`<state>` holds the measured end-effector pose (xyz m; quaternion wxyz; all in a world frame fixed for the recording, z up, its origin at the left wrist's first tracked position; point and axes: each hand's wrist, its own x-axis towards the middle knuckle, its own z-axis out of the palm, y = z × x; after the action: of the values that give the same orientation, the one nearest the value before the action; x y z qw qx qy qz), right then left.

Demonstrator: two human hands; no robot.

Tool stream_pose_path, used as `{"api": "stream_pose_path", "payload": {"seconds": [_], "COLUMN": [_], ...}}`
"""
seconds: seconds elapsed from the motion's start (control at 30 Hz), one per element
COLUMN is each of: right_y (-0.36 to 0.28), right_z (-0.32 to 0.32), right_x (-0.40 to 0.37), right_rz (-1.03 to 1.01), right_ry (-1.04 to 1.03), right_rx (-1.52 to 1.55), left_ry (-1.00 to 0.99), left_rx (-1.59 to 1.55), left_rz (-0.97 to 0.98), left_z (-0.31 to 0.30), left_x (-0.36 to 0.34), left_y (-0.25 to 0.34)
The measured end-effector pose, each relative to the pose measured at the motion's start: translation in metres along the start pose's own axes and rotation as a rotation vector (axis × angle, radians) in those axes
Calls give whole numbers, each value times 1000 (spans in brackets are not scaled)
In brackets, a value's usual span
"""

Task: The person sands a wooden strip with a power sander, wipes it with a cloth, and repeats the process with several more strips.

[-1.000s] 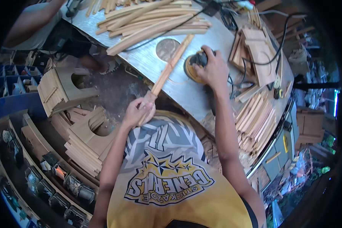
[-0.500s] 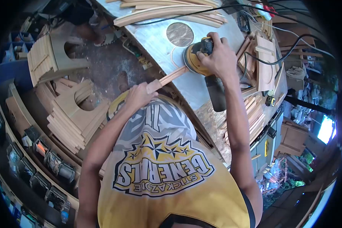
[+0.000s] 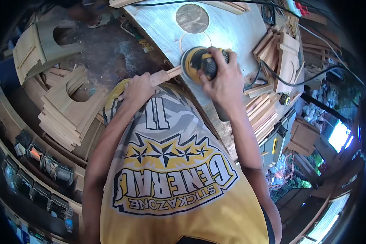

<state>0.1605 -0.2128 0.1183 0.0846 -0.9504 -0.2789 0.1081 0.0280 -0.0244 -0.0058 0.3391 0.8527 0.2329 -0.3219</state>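
Head view: holds a yellow-and-black orbital sander [image 3: 200,65] in the right hand [image 3: 225,83], with thumb and fingers curled around the top of the body. Grips a narrow wooden strip [image 3: 174,72] in the left hand [image 3: 138,92], close against the front of a printed jersey [image 3: 166,162]. Runs from the left hand up to the sander, ending hidden under the disc, at the near edge of a metal-topped counter [image 3: 236,30]. Shows a pale, wider piece [image 3: 159,77] just beyond the left fingers, too blurred to identify. Hangs a dark dust canister [image 3: 221,112] below the right wrist.

Beyond the right hand, bears a round opening [image 3: 192,18] and a thin circle outline [image 3: 195,33] on the metal. To the right of the right hand, carries carved wooden panels [image 3: 288,61], a black cable [image 3: 290,84], a small tape measure [image 3: 284,99] and stacked wooden strips [image 3: 261,115]. To the left of the left hand, lies lower down a pile of arch-cut boards [image 3: 67,112], near an arched wooden assembly [image 3: 44,51].
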Motion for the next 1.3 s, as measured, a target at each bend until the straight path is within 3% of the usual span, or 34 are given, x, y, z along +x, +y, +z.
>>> {"api": "stream_pose_path", "payload": {"seconds": [0.17,0.47,0.7,0.93,1.3], "right_y": [27,-2,45,49,60], "right_z": [-2,3,-4,-2,-5], "right_x": [6,-19,-8,-10,-7], "right_rz": [22,-115,64,17,146], "right_ry": [79,22,134,94,82], "right_rx": [-66,10,-87,-28,-112], "left_ry": [44,116,83,88,101], "left_rx": [32,87,105,142,175], "left_rz": [17,71,113,121,111], "left_z": [3,4,7,12,12], "left_x": [5,7,2,2,-9], "left_y": [4,22,16,13,-12]}}
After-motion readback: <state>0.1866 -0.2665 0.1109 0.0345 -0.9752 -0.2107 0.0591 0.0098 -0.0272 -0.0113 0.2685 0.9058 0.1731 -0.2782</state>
